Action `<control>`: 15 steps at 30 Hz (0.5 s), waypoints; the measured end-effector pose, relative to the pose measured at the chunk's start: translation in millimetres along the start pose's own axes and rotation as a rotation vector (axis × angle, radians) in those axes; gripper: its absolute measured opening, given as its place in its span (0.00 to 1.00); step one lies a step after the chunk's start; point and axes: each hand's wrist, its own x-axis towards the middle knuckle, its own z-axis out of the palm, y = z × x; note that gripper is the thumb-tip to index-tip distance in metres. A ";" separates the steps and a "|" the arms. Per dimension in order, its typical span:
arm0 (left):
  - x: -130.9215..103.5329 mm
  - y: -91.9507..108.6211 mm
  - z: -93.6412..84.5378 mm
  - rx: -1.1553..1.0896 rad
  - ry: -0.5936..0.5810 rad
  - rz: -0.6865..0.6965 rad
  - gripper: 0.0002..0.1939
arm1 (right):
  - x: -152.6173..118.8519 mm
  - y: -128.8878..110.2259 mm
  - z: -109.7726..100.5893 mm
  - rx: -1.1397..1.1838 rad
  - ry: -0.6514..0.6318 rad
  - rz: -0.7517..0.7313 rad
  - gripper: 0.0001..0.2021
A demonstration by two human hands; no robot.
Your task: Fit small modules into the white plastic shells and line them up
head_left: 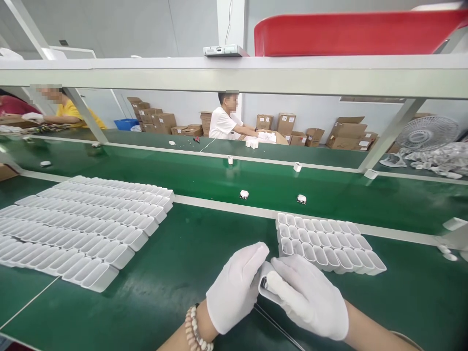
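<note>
Both my hands wear white gloves and meet at the lower middle of the head view. My left hand [237,287] is closed around one side of a small white plastic housing [267,294], an open oblong shell. My right hand [314,300] grips the other side, with a finger reaching into its open end. A small dark part shows inside the housing beside that finger; what it is I cannot make out. Just beyond my right hand stands a block of similar white housings [329,241] in three rows. A larger block of them [84,224] covers the left of the table.
A green conveyor belt [204,178] runs across beyond the green table [175,253], carrying several small white parts. Over it spans a shelf [164,78] holding a red tray [347,34]. Co-workers sit across the belt. Cardboard boxes [164,122] and a fan [426,134] are behind.
</note>
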 end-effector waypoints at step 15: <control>-3.5 1.4 9.8 0.084 -0.075 -0.278 0.20 | 21.2 44.3 -2.0 1.664 0.009 1.288 0.19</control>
